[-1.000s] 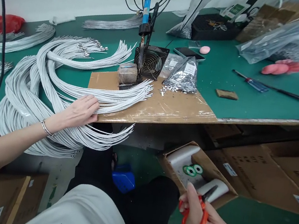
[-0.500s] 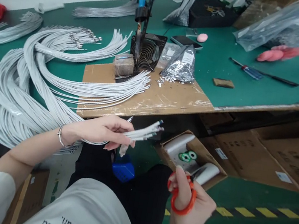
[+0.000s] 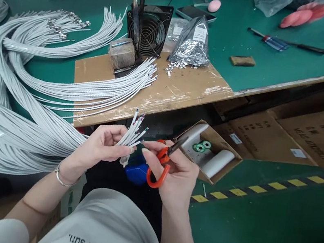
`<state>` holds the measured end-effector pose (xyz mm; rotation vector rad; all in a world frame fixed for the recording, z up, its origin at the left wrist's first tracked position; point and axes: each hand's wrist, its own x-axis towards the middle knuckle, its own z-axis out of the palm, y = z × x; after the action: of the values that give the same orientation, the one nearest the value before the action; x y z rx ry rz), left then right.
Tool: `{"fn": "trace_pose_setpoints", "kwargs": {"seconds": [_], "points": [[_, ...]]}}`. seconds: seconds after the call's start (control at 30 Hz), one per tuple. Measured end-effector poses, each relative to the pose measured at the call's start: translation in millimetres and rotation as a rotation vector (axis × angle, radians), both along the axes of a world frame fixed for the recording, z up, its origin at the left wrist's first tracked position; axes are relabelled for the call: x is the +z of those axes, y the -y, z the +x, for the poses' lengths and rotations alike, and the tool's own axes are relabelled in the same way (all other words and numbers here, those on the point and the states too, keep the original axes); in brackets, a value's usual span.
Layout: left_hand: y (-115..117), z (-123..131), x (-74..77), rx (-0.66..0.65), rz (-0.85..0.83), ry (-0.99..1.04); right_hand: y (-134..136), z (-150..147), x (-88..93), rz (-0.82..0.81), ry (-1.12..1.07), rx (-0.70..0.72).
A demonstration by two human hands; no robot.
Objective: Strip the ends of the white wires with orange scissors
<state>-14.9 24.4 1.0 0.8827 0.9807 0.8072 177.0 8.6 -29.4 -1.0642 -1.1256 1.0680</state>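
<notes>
My left hand is closed round the ends of a bundle of grey-white cables, held below the bench edge with coloured wire tips fanning upward. My right hand grips orange-handled scissors, blades pointing up and right, its fingertips close beside the cable tips. The cables trail left into a big looped mass of grey cables hanging off the green bench. A silver bracelet sits on my left wrist.
On the bench lie a brown board, a black fan with a soldering iron stand, a foil bag of small metal parts, a screwdriver and a phone. An open cardboard box with white rolls sits on the floor among larger cartons.
My left hand lifted a few cable ends off the pile and brought them in front of me. My right hand rose with the scissors to meet them. The view tilted down.
</notes>
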Motion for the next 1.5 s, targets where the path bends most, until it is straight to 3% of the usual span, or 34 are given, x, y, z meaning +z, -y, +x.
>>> {"fn": "trace_pose_setpoints", "kwargs": {"seconds": [0.3, 0.47, 0.7, 0.9, 1.03, 1.17, 1.37, 1.5], "points": [[4.6, 3.4, 6.3, 0.033, 0.044, 0.036, -6.2, -13.4, -3.1, -0.072, -0.163, 0.062], [7.7, 7.3, 3.1, 0.064, 0.077, 0.0, -2.1, -15.4, -4.3, -0.038, -0.106, -0.005], [13.1, 8.0, -2.5, 0.077, 0.178, -0.22, 0.2, -3.5, -0.9, 0.064, 0.018, -0.055], [14.9, 10.1, -3.7, 0.1, 0.259, -0.278, 2.7, 7.6, -5.9, -0.11, -0.06, -0.056], [16.8, 10.3, -5.0, 0.112, 0.294, -0.303, 3.1, 7.0, -2.0, -0.093, 0.01, 0.037], [17.5, 10.6, -3.3, 0.096, 0.281, -0.326, 4.5, 6.3, -1.3, -0.029, 0.03, 0.026], [15.8, 12.7, 1.7, 0.101, 0.21, -0.32, 5.5, 9.2, -9.0, -0.108, -0.041, 0.004], [17.2, 10.5, 0.9, 0.086, 0.154, -0.304, 5.9, 3.8, -6.0, 0.016, 0.022, 0.034]]}}
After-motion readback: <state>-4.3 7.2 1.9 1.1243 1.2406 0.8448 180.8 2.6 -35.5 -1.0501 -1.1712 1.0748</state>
